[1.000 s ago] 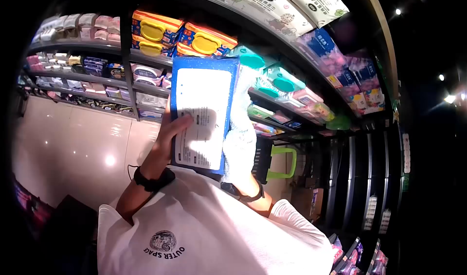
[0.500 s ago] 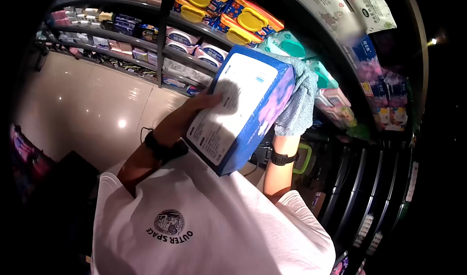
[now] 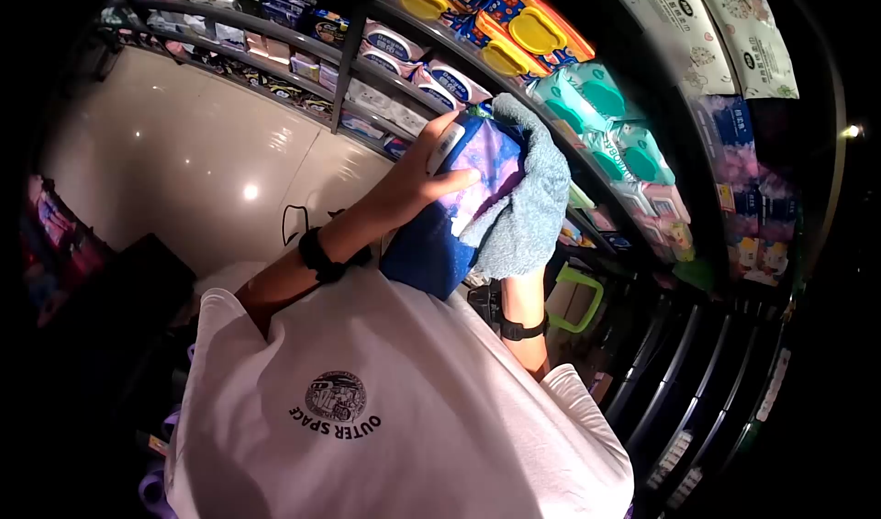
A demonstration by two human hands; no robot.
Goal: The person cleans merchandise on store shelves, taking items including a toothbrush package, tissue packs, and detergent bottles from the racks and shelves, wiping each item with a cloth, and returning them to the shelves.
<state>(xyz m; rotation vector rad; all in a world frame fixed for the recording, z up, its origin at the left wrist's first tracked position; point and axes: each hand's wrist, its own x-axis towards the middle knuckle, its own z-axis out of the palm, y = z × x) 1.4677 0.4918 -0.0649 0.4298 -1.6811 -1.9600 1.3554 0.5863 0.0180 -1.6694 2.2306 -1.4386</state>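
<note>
A blue and purple plastic-wrapped pack [image 3: 427, 253], which looks like tissues, is held in front of my chest. My left hand [image 3: 415, 187] grips it from the left, thumb across the purple printed side and fingers over the white-labelled face. A grey-blue terry cloth [image 3: 541, 202] covers my right hand and lies against the pack's right side. Only the wrist and forearm of that hand show below the cloth; its fingers are hidden in the fabric.
Shelves ahead carry orange and blue wipe packs [image 3: 537, 33], teal wipe packs [image 3: 633, 152] and pink-white packs [image 3: 450, 83]. White packs [image 3: 674, 23] stand upper right. Dark, curved shelf edges [image 3: 661, 354] run down the right. A green-framed item [image 3: 578, 299] sits near my right forearm.
The pack has turned so that its purple side faces up and the white label faces away left. The cloth has come round onto that side. My left hand has shifted up and right.
</note>
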